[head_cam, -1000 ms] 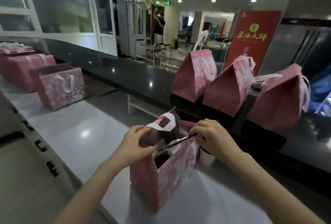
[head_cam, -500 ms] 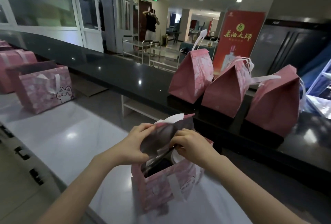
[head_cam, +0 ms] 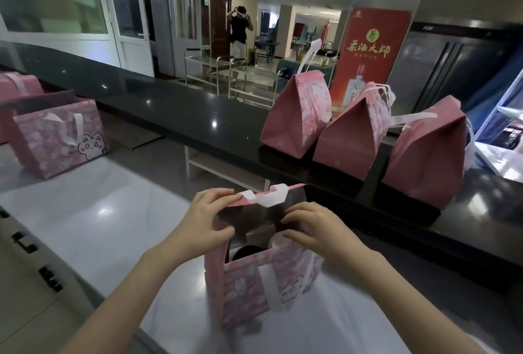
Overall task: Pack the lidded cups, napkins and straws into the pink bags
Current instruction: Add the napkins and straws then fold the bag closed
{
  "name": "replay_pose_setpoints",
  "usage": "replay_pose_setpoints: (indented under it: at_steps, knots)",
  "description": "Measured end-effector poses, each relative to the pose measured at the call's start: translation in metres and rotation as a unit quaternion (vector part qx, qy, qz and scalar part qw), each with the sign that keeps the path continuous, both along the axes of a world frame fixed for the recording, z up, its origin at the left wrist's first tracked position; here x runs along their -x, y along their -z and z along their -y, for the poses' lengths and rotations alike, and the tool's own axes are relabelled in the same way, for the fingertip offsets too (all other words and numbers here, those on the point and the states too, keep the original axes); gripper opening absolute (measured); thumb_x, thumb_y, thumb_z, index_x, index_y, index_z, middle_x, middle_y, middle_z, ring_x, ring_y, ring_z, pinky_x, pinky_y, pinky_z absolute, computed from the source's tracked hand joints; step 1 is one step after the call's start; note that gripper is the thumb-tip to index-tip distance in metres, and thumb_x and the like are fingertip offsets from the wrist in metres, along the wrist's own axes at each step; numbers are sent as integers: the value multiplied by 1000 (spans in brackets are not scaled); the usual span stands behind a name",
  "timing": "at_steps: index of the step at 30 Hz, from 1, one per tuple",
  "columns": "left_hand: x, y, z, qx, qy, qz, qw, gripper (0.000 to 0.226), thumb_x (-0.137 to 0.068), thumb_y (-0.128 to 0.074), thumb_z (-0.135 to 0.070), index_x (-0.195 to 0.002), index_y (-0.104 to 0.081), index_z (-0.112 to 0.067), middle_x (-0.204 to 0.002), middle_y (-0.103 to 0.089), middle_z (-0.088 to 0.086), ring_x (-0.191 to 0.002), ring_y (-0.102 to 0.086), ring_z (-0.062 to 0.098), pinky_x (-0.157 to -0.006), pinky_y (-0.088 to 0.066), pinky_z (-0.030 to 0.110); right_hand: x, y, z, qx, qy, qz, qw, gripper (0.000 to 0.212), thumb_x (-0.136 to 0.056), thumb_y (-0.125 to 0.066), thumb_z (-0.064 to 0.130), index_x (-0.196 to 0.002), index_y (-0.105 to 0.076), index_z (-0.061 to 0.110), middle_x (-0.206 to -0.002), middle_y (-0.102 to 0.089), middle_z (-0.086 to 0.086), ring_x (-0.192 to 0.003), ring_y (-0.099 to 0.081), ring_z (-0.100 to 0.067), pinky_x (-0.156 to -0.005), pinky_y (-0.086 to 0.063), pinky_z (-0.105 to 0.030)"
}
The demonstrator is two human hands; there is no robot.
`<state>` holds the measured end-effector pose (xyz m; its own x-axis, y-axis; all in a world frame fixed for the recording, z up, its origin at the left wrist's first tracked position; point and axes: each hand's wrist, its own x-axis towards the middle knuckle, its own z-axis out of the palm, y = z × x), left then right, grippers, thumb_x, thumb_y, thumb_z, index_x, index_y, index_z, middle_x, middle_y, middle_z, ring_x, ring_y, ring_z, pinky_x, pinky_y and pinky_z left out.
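**Mia:** Where is the bag?

**Tom:** The pink bag (head_cam: 246,291) stands close to the front edge of the white tabletop (head_cam: 99,212), right under both hands.

**Mia:** What are the hands doing?

**Tom:** The left hand (head_cam: 206,220) pinches the top of the back flap at its left corner. The right hand (head_cam: 314,229) has bent fingers that pinch the right side of the bag's mouth.

**Mia:** Is anything inside?

**Tom:** A dark round lid (head_cam: 247,251) peeks out deep down. I think it is a cup. I can't see napkins or straws.

**Mia:** So what is the job now?

**Tom:** Closing the top, I think. Push both sides in the same amount. Keep the white handle (head_cam: 266,198) out of the fold. Press the flap down softly so the cup does not tip. It should look like the closed bags (head_cam: 351,138) on the black counter (head_cam: 184,116).
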<state>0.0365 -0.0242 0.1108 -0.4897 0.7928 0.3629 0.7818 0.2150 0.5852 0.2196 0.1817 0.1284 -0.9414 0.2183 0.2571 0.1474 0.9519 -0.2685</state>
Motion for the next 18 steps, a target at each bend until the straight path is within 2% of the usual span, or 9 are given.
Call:
replay_pose_setpoints:
  at_steps: [3,5,9,11,13,16,18]
  knots:
    - [-10,4,1,-27,-42,-6,999,53,-83,-73,-27,-133,-54,-32,-125,-44,-23,-123,-34,4,-107,-30,22,-20,-5,-21,41,12,14,999,60,-69,-65,70,-121,-58,42,-142,-40,17,-132,-31,-4,-109,-32,-32]
    - [-16,4,3,-12,-46,8,999,59,-81,-74,-41,-135,-51,-36,-126,-43,-21,-123,-34,4,-106,-32,25,-29,-9,-36,74,10,53,996,83,-57,-70,75,-131,-47,47,-152,-23,18,-140,-17,-5,-115,-24,-36]
    - [-25,0,6,91,-36,26,995,98,-57,-72,-73,-142,-33,-46,-138,-29,-22,-129,-22,2,-111,-26,28,-23,-11,-59,9,-26,135,990,110,-54,-79,66,-145,-19,51,-157,5,20,-141,9,-1,-118,-2,-38]
    - [-26,-4,6,116,-34,21,992,108,-47,-69,-78,-143,-29,-49,-141,-25,-22,-131,-19,3,-113,-26,30,-13,-8,-67,-30,-40,145,988,116,-55,-80,61,-146,-9,50,-158,9,17,-140,14,-2,-117,5,-43]
    - [-25,-9,4,131,-35,5,991,106,-48,-70,-76,-143,-29,-50,-139,-27,-24,-130,-22,4,-112,-27,29,0,-6,-74,-53,-50,142,987,121,-54,-80,59,-146,-3,50,-159,7,14,-144,14,-8,-116,6,-46]
    - [-23,-14,1,130,-43,-32,990,91,-58,-69,-66,-140,-34,-51,-128,-34,-27,-119,-33,1,-101,-31,20,18,-6,-83,-65,-64,136,987,126,-52,-81,60,-145,3,51,-160,1,11,-146,11,-11,-115,7,-48]
    - [-22,-15,-1,125,-56,-50,989,80,-64,-67,-58,-138,-38,-48,-123,-38,-27,-114,-36,-1,-96,-32,17,29,-5,-87,-63,-74,130,987,124,-52,-81,57,-145,0,49,-160,-6,10,-146,9,-12,-114,8,-49]
